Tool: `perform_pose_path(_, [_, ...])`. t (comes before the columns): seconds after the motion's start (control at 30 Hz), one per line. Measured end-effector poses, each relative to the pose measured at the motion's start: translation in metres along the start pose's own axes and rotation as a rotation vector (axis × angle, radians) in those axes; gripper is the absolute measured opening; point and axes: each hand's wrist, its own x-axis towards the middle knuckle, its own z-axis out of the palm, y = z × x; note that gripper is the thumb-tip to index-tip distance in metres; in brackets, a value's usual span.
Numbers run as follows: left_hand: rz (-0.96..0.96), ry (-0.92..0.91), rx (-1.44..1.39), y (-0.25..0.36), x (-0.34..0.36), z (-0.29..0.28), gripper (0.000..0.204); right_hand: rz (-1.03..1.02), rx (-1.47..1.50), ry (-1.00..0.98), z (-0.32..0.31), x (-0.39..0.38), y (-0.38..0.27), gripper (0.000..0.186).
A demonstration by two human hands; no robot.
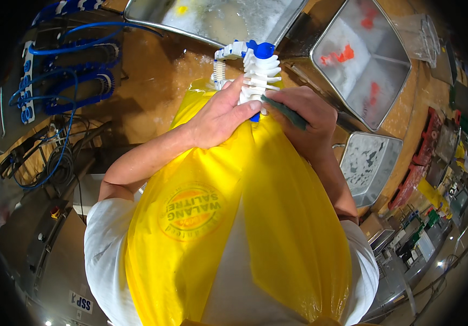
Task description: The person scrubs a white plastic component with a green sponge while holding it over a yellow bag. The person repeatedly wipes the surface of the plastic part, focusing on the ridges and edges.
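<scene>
The left hand (220, 117) is wrapping its fingers around a white ribbed plastic part with blue ends (258, 70), held above the yellow apron (277, 206). The right hand (304, 117) is pinching a dark green scouring pad (284, 111) against the part, near the metal trays (361, 57).

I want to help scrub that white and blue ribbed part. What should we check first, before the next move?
1. Left hand grips the ribbed part: ok.
2. Right hand holds the green scrub pad: ok.
3. Pad touches the part: ok, at its lower ribs.
4. Yellow apron covers the white shirt: ok.
5. Steel tray stands just beyond the part: ok.
6. Part already clean: cannot tell.
</scene>
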Motion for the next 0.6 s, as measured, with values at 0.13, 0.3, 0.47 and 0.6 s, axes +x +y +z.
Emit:
perform_pose_path(0.13, [-0.086,0.005,-0.047,0.005,0.000,0.000,0.047,-0.014,-0.012,-0.005,-0.001,0.003,-0.006,0.023])
perform_pose_path(0.3, [-0.097,-0.001,-0.108,0.006,0.004,0.004,0.037,0.096,0.049,-0.054,-0.008,-0.003,0.004,0.021])
perform_pose_path(0.47, [-0.110,0.035,-0.249,-0.002,0.007,0.002,0.030,0.361,0.257,-0.036,-0.018,0.001,0.016,0.019])
perform_pose_path(0.6, [-0.127,-0.021,-0.156,0.004,0.010,-0.001,0.027,0.129,0.066,-0.156,-0.021,0.020,0.011,0.014])
